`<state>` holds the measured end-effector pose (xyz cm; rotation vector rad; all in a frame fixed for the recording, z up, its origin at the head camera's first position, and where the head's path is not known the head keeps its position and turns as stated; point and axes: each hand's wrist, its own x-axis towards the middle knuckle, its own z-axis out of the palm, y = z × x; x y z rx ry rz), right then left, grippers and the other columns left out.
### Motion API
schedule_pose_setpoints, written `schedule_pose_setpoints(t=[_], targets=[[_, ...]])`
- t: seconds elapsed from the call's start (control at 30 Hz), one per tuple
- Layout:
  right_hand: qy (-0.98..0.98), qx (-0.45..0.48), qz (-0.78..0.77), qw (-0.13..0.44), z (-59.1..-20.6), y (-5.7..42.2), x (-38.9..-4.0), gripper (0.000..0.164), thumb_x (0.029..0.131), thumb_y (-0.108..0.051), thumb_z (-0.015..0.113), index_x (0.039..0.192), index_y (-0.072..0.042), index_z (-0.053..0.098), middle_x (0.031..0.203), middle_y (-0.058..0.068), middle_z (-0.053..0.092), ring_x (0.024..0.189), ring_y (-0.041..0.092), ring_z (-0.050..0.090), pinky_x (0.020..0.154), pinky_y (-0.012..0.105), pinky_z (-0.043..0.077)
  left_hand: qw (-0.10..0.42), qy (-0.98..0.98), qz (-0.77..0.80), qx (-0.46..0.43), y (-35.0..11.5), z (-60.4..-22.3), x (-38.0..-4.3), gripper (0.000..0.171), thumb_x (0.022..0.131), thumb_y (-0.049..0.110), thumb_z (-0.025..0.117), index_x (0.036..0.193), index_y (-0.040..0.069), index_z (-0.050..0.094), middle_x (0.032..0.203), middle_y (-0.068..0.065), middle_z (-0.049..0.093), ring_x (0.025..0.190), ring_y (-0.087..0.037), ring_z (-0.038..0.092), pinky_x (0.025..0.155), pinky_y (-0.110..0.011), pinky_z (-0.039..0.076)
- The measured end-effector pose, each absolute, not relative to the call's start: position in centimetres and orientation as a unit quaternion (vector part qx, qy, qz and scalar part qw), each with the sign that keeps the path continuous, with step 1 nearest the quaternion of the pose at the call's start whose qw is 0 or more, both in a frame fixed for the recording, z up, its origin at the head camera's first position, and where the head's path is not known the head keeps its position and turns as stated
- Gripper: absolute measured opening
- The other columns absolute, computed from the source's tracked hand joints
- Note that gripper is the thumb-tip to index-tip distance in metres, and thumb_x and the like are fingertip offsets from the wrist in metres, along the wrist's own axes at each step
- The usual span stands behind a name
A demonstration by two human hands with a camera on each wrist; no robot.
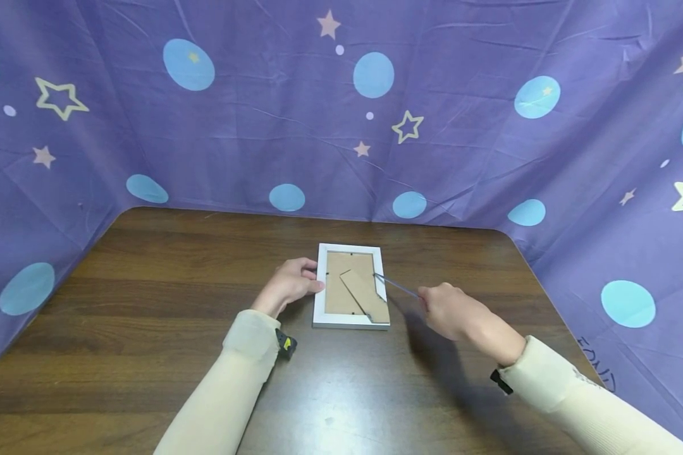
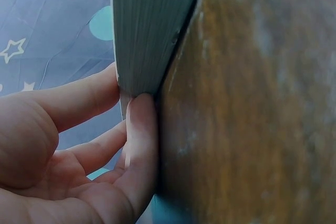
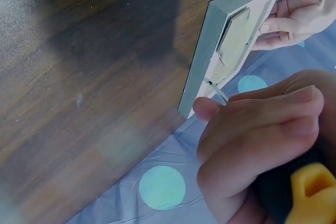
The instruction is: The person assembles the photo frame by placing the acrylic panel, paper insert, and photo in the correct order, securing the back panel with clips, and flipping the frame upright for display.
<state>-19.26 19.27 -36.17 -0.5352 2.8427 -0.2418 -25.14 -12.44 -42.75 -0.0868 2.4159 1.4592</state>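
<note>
A white picture frame (image 1: 320, 306) lies face down on the table, its brown backboard (image 1: 338, 262) and slanted stand flap (image 1: 361, 291) showing. Small dark tabs sit along the backing's edges. My left hand (image 1: 287, 284) holds the frame's left side, thumb at the upper edge and a fingertip low against the side wall (image 2: 149, 35). From the right, my right hand (image 1: 452, 309) grips a screwdriver (image 1: 398, 286); its black and yellow handle (image 3: 315, 195) is inside the curled fingers. The thin shaft's tip is at the tab on the backing's right edge.
The brown wooden table (image 1: 176, 284) spreads around the frame. A purple curtain (image 1: 461, 145) with stars and blue dots stands behind the table and along its sides. Dark straps with small devices (image 1: 286, 345) are on both sleeves.
</note>
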Motion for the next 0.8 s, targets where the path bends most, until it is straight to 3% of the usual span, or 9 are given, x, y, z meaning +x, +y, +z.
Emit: schedule_pose_setpoints(t=[0.47,0.8], targets=[[0.976,-0.185,-0.042,0.109,-35.8,18.4,-19.0,0.020,0.103,-0.008,0.046,0.087,-0.010,0.057,0.076,0.011,0.062,0.066,0.028,0.067,0.056,0.050,0.056,0.157,0.848,0.506,-0.033,-12.5,-42.8,-25.3,0.061,0.094,0.010,0.078,0.150,0.000,0.054,0.135,-0.022,0.068,0.124,-0.036,0.066,0.112,-0.049,0.051],[0.978,-0.192,-0.016,0.085,-35.5,18.0,-18.6,0.015,0.098,-0.002,0.052,0.088,-0.009,0.060,0.076,0.014,0.065,0.068,0.033,0.070,0.054,0.053,0.058,0.158,0.846,0.508,-0.033,-12.4,-42.8,-25.3,0.061,0.094,0.010,0.078,0.150,0.000,0.054,0.135,-0.022,0.068,0.123,-0.036,0.066,0.111,-0.048,0.051]])
